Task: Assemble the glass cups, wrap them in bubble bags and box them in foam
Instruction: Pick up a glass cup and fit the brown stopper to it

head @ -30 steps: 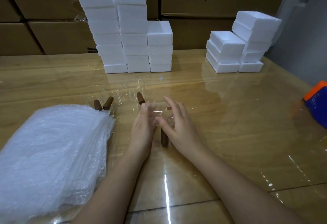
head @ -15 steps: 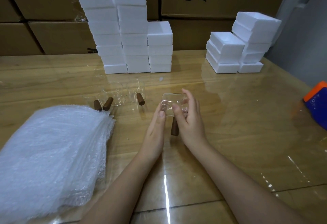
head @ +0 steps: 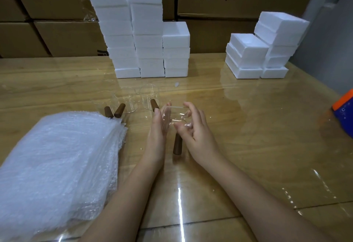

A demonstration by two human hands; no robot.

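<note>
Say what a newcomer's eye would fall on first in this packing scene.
First, the tall white foam boxes stacked at the far edge of the table, left of centre. Next, the big pile of bubble bags at near left. At centre, a glass cup with a brown handle is held between the flat left-hand grip and the curled right-hand grip.

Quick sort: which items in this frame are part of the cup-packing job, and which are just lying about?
Job:
held cup, gripped by right hand, left hand flat against it
spare cups
bubble bags
foam boxes

Lying about:
cartons
blue-orange object
</note>
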